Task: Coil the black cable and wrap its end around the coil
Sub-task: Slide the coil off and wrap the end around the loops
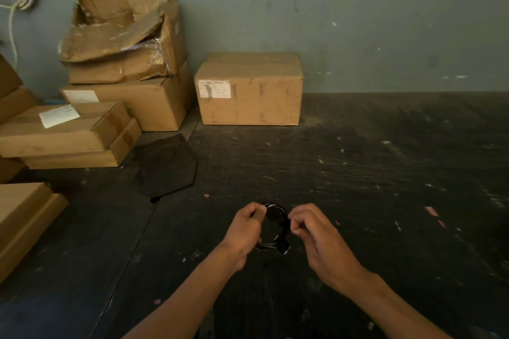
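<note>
- Left hand [246, 228] closed in a grip on the left rim of the black cable [275, 226], thumb pinching near the top.
- Right hand [311, 234] pinching the coil's right edge, fingertips [295, 228] shut on what looks like the loose end.
- Coil upright between both hands, above the dark tabletop [358, 173].
- End lying right of the loop, nearer the right hand; wrapping probably crosswise through the opening.
- Cardboard box [249, 88] well apart, by the wall.

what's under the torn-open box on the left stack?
The torn box sits on a larger closed carton with a white label, which stands against the wall. What that carton rests on is hidden behind the flat boxes in front. The torn box's contents are not visible either.
</note>
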{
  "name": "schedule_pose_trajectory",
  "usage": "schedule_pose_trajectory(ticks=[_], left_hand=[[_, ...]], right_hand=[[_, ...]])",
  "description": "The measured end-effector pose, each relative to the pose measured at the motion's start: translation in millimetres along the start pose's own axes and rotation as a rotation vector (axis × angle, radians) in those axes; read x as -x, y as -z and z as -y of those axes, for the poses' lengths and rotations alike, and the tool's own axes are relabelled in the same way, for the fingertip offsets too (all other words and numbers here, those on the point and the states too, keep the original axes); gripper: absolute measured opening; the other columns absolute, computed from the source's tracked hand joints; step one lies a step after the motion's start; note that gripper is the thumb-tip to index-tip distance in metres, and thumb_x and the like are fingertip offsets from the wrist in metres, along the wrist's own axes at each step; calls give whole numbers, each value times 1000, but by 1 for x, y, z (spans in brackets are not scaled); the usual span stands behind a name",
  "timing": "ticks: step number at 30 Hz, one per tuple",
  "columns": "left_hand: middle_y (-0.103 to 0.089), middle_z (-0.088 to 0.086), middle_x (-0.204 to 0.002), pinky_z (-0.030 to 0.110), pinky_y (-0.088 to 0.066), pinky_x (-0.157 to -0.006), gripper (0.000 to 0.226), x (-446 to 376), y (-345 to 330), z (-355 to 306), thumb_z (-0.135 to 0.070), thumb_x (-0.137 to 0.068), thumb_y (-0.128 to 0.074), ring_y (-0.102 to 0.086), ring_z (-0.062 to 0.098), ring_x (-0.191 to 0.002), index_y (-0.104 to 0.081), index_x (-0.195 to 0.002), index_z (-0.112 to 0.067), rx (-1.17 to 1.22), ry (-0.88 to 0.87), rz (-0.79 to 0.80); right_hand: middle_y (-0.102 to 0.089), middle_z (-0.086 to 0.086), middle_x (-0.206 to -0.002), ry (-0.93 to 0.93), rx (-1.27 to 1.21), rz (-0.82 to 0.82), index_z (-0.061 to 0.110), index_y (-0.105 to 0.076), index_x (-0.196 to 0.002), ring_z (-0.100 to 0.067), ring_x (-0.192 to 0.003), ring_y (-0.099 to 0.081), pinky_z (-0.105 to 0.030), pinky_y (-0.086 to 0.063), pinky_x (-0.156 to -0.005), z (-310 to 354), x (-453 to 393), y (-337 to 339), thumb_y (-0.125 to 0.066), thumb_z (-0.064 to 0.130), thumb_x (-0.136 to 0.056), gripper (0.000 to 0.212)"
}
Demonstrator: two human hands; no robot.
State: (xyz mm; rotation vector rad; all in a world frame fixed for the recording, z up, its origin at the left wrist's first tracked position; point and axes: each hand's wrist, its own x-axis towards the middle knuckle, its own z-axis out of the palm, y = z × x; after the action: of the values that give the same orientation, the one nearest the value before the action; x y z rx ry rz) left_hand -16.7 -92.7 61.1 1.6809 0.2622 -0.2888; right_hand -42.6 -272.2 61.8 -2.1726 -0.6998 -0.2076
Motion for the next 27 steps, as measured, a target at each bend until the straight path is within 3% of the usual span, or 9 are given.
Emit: schedule_pose_trajectory(ticks=[2, 5, 9, 11, 14, 19, 21, 24, 27], left_hand=[[-48, 1, -73, 30, -41, -63, 24, 1, 1, 3, -27, -103, -41, -43, 11, -62, -61, -91, -19, -25, -26, 5], [-53, 2, -79, 30, -42, -66, 24, 3, -1, 4, -26, -103, -40, -47, 12, -67, -60, -93, -18, -75, -75, 22], [-58, 3, -87, 29, -45, -72, 23, 5, -4, 3, -23, -103, -41, -55, 15, -80, -60, -90, -17, -112, -171, 33], [-61, 4, -92, 26, -45, -75, 23, 5, -4, 3, -22, -102, -42, -58, 17, -87, -60, -90, -16, -122, -216, 41], [-61, -2, -88, 17, -45, -69, 22, 4, -4, 4, -20, -102, -43, -58, 4, -81, -59, -88, -18, -170, -291, 40], [-56, -8, -78, 10, -43, -62, 23, 6, -6, 3, -18, -102, -43, -53, -8, -67, -57, -84, -20, -203, -360, 49], [-56, -6, -80, 12, -44, -63, 21, 7, -5, 3, -19, -102, -42, -52, -7, -67, -57, -87, -18, -220, -372, 71], [-57, -4, -93, 12, -46, -61, 16, 12, -5, -1, -16, -103, -40, -56, -6, -69, -56, -108, -19, -204, -389, 91], [-60, 3, -93, 13, -49, -60, 32, 15, -5, -5, -10, -103, -39, -61, -6, -68, -35, -131, -23, -139, -400, 94]], right_hand=[[-56, 17, -113, -68, -100, 11, 38, -48, -91, -6, -111, -57, -21, -51, -90, 0, 2, -1, -52, -1, -93, 40], [-62, 8, -101, -207, -269, 28, 39, -53, -96, -13, -98, -64, -29, -55, -80, 5, 0, -3, -49, 6, -97, 33], [-66, 3, -103, -384, -519, 13, 27, -64, -104, -13, -90, -68, -29, -57, -78, 13, -3, -4, -51, 15, -99, 18], [-69, -4, -97, -474, -613, 13, 15, -67, -93, -13, -85, -69, -29, -57, -77, 16, -5, -7, -54, 31, -95, 20], [-69, -10, -84, -640, -721, -13, 14, -64, -74, -19, -79, -68, -39, -56, -82, 16, -6, -11, -62, 43, -82, 30], [-67, -14, -93, -839, -938, -21, 7, -61, -95, -22, -79, -66, -34, -54, -72, 11, -6, -15, -65, 13, -89, 8], [-66, -14, -93, -926, -1068, -59, 5, -61, -106, -22, -75, -64, -32, -50, -67, 11, -8, -15, -61, 5, -91, 16], [-64, -12, -87, -1004, -1111, -86, 5, -64, -111, -18, -68, -58, -28, -48, -62, 7, -10, -15, -58, 3, -92, 19], [-63, -11, -83, -1075, -1030, -97, 2, -68, -105, -17, -64, -55, -27, -45, -58, 3, -10, -15, -59, 5, -92, 15]])
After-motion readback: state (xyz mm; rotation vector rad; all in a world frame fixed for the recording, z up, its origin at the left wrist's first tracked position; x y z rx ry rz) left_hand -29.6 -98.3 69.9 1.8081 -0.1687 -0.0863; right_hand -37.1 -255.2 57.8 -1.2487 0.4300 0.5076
